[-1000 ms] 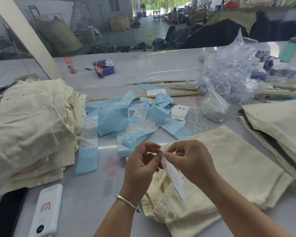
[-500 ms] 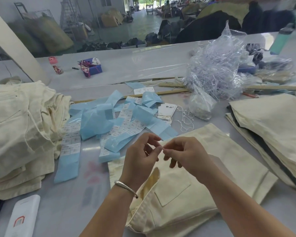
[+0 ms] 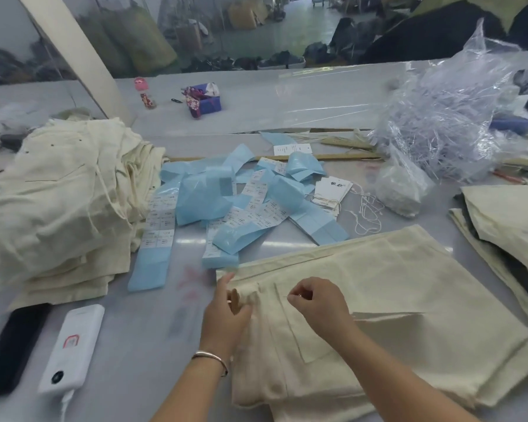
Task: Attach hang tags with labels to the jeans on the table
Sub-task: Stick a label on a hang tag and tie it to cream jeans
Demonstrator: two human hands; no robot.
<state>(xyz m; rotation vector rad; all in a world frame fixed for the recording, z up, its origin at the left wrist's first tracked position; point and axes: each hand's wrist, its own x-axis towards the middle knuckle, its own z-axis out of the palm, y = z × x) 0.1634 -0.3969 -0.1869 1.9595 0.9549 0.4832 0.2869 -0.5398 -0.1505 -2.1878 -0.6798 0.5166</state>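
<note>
Head view showed the jeans [image 3: 393, 300] at lower right on the table [image 3: 134, 360], long axis running right. Left hand [image 3: 226, 312] pinched the waistband; right hand [image 3: 317, 303] was curled, contents unclear. Tags [image 3: 329, 193] lay above, nearer the right hand.

Near left on the grey surface [image 3: 128, 376], a white power bank [image 3: 72, 348] lies beside a black phone [image 3: 11, 348], just apart. Far across, a pink-capped little bottle [image 3: 144, 92] stands upright, with a blue box [image 3: 206, 99] stuffed with patterned cloth to its right and a small black clip [image 3: 176, 101] between them. Far right, a big clear plastic bag [image 3: 445, 117] bulges with pale strands.
</note>
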